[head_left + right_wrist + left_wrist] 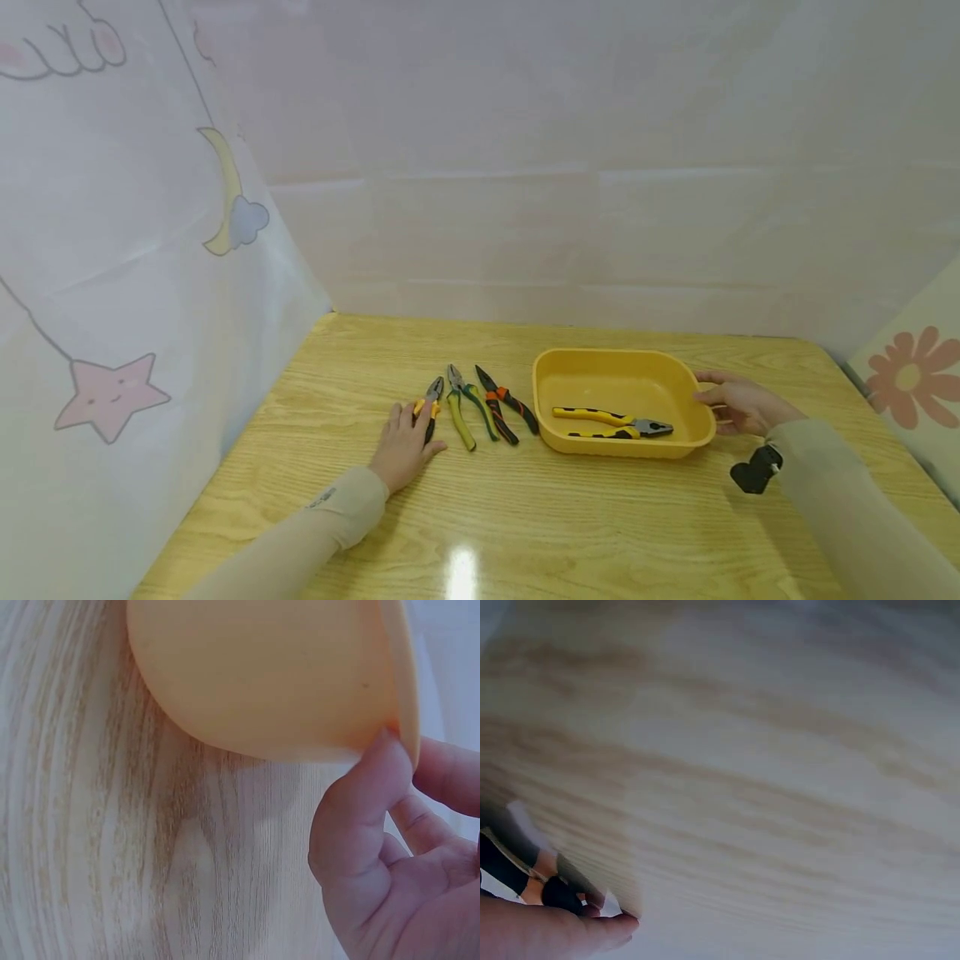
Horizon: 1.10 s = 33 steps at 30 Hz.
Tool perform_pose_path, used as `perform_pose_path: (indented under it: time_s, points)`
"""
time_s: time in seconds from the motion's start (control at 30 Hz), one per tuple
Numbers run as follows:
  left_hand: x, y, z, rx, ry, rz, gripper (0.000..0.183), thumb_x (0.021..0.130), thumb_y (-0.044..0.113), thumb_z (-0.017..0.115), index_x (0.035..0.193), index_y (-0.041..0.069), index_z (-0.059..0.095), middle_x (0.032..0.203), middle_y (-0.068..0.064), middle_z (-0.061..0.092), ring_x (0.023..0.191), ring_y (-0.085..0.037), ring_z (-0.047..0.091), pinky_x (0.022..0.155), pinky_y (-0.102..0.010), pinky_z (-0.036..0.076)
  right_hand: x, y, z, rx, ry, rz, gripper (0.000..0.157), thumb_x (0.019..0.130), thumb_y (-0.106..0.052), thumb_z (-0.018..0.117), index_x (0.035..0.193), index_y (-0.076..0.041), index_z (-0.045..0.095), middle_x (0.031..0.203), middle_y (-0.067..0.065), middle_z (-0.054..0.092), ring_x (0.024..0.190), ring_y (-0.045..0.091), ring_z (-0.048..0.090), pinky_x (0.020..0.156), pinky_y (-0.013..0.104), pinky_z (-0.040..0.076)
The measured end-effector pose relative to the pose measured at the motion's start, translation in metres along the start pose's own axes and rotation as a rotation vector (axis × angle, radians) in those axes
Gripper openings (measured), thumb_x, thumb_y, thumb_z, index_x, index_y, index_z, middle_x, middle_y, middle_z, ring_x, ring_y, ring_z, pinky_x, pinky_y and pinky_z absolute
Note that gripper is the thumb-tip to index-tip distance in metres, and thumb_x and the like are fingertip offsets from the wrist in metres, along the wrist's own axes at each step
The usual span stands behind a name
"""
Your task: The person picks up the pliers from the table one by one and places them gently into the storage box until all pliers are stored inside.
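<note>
At the left of the row of tools, my left hand rests on a pair of combination pliers with orange and black handles. Its fingers lie fairly straight over the handles, partly hiding them. In the left wrist view the thumb lies beside the dark handles. My right hand pinches the right end of a yellow plastic basin, thumb on one side of the rim and fingers on the other. Inside the basin lie combination pliers with yellow and black handles.
Green-and-yellow pliers and black-and-orange long-nose pliers lie between my left hand and the basin. The wooden table ends at a pale cloth backdrop behind and to the left.
</note>
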<state>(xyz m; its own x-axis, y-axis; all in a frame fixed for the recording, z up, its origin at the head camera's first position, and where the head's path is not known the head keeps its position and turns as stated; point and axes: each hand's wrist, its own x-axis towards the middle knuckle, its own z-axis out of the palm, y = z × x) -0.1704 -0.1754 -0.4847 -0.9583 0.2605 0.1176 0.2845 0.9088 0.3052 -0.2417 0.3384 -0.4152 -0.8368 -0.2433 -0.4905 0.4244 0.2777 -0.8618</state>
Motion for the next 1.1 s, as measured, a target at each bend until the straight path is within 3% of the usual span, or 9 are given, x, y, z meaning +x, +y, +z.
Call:
perform_pose_path:
  time_s: [0.1, 0.23, 0.43, 0.6, 0.73, 0.9, 1.1]
  points:
    - [0.003, 0.001, 0.0, -0.022, -0.013, 0.006, 0.065, 0.097, 0.03, 0.059, 0.149, 0.0, 0.034, 0.137, -0.04, 0.033, 0.132, -0.058, 0.026, 0.104, -0.062, 0.03, 0.0, 0.0, 0.0, -0.001, -0.001, -0.002, 0.062, 0.101, -0.01, 0.05, 0.151, 0.002, 0.015, 0.093, 0.004, 0.062, 0.078, 0.02, 0.064, 0.066, 0.035, 0.056]
    - [0.004, 0.004, -0.004, -0.013, 0.024, 0.034, 0.052, 0.096, 0.02, 0.062, 0.143, 0.002, 0.047, 0.128, -0.039, 0.041, 0.123, -0.051, 0.041, 0.1, -0.057, 0.038, 0.0, 0.0, 0.0, -0.011, 0.004, -0.002, 0.064, 0.101, -0.01, 0.05, 0.151, 0.002, 0.012, 0.094, 0.004, 0.062, 0.078, 0.019, 0.063, 0.066, 0.034, 0.056]
    - [0.003, 0.004, -0.007, 0.096, 0.1, 0.074, 0.04, 0.094, 0.013, 0.065, 0.133, 0.006, 0.059, 0.108, -0.032, 0.053, 0.092, -0.041, 0.058, 0.077, -0.051, 0.052, 0.0, 0.003, 0.002, -0.005, 0.021, -0.002, 0.064, 0.101, -0.01, 0.05, 0.151, 0.003, 0.013, 0.092, 0.004, 0.061, 0.077, 0.019, 0.062, 0.066, 0.035, 0.056]
    - [0.001, 0.0, -0.012, 0.143, 0.123, 0.071, 0.038, 0.092, 0.015, 0.064, 0.13, 0.008, 0.061, 0.099, -0.028, 0.054, 0.071, -0.032, 0.055, 0.06, -0.046, 0.05, 0.001, 0.004, 0.003, -0.002, 0.016, -0.012, 0.063, 0.1, -0.009, 0.05, 0.15, 0.003, 0.015, 0.092, 0.004, 0.061, 0.077, 0.019, 0.062, 0.067, 0.035, 0.056]
    - [-0.004, 0.0, -0.021, 0.167, 0.141, 0.093, 0.038, 0.092, 0.016, 0.065, 0.129, 0.008, 0.062, 0.097, -0.027, 0.054, 0.069, -0.03, 0.054, 0.055, -0.044, 0.048, 0.001, 0.005, 0.002, -0.007, 0.013, -0.019, 0.062, 0.101, -0.01, 0.05, 0.15, 0.003, 0.015, 0.092, 0.004, 0.062, 0.076, 0.019, 0.063, 0.066, 0.035, 0.056]
    - [-0.01, 0.001, -0.033, 0.198, 0.227, 0.144, 0.042, 0.089, 0.013, 0.07, 0.13, 0.01, 0.062, 0.102, -0.027, 0.055, 0.072, -0.032, 0.058, 0.05, -0.041, 0.048, 0.001, 0.004, 0.001, -0.007, 0.009, -0.026, 0.061, 0.101, -0.01, 0.051, 0.15, 0.003, 0.017, 0.091, 0.004, 0.061, 0.076, 0.019, 0.062, 0.065, 0.035, 0.056]
    - [-0.012, 0.004, -0.047, 0.255, 0.276, 0.134, 0.045, 0.089, 0.016, 0.072, 0.133, 0.016, 0.062, 0.108, -0.025, 0.057, 0.079, -0.035, 0.061, 0.047, -0.038, 0.049, 0.0, 0.003, 0.0, -0.02, 0.005, -0.015, 0.062, 0.101, -0.011, 0.05, 0.151, 0.003, 0.014, 0.091, 0.003, 0.062, 0.075, 0.018, 0.063, 0.064, 0.033, 0.055]
